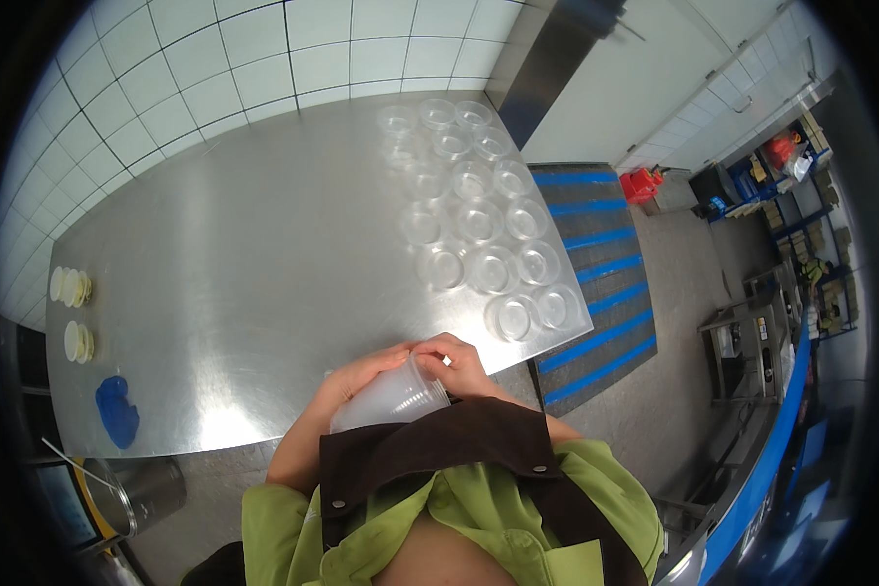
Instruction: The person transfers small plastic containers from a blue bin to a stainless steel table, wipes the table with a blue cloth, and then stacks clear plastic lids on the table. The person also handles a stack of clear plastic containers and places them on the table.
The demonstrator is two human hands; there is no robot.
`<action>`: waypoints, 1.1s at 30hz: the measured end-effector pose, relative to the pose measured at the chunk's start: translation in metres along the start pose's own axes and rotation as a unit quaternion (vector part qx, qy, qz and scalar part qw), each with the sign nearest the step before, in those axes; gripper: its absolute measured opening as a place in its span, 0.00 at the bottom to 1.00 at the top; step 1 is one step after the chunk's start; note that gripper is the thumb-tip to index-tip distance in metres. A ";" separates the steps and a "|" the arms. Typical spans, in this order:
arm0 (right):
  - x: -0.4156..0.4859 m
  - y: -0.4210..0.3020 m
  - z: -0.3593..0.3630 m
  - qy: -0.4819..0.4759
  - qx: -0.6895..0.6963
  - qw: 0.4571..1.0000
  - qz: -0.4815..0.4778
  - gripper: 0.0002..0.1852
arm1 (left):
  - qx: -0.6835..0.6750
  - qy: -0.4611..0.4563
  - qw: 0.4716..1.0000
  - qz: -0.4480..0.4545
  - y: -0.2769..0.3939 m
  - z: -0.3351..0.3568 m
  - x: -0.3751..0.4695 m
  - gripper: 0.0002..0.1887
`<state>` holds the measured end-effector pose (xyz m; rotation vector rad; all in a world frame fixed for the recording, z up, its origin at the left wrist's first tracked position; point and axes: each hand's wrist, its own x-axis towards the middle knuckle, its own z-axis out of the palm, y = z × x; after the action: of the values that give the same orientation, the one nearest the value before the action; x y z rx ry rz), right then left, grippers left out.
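A stack of nested clear plastic cups (pixel 392 399) lies sideways against my apron at the table's near edge. My left hand (pixel 370 372) wraps the stack from the left, its fingers reaching the rims. At the stack's right end, my right hand (pixel 454 364) pinches the rim of an end cup. Beyond my hands, several clear plastic cups (pixel 494 269) stand singly in loose rows on the right part of the stainless steel table (pixel 249 242). The nearest of them, a cup (pixel 516 318), is close to the right edge.
Small stacked tubs (pixel 79 342) and a crumpled blue item (pixel 117 412) lie at the table's left end. A tiled wall (pixel 264 58) bounds the far side. Below left stands a metal bin (pixel 135 494). Right of the table is a blue-striped ramp (pixel 601 271); people are far right.
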<state>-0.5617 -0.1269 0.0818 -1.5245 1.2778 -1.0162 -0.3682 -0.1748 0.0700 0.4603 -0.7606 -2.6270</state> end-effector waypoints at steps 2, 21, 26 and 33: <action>-0.002 0.002 -0.009 0.039 0.027 0.999 0.020 0.07 | -0.006 0.035 0.999 -0.028 0.003 0.009 -0.007 0.25; -0.015 0.091 -0.045 0.283 0.231 0.867 0.339 0.11 | -0.073 0.034 0.996 -0.028 0.010 0.028 -0.029 0.25; -0.032 0.068 -0.037 0.237 0.236 0.837 0.434 0.16 | -0.004 -0.001 0.997 -0.074 0.030 0.029 -0.024 0.32; -0.020 -0.008 0.007 0.002 -0.064 0.998 0.002 0.16 | -0.004 0.121 0.992 -0.044 0.014 0.027 -0.019 0.27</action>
<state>-0.5558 -0.1056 0.0860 -1.6177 1.3703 -0.9506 -0.3587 -0.1653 0.1036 0.8100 -0.6642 -2.5872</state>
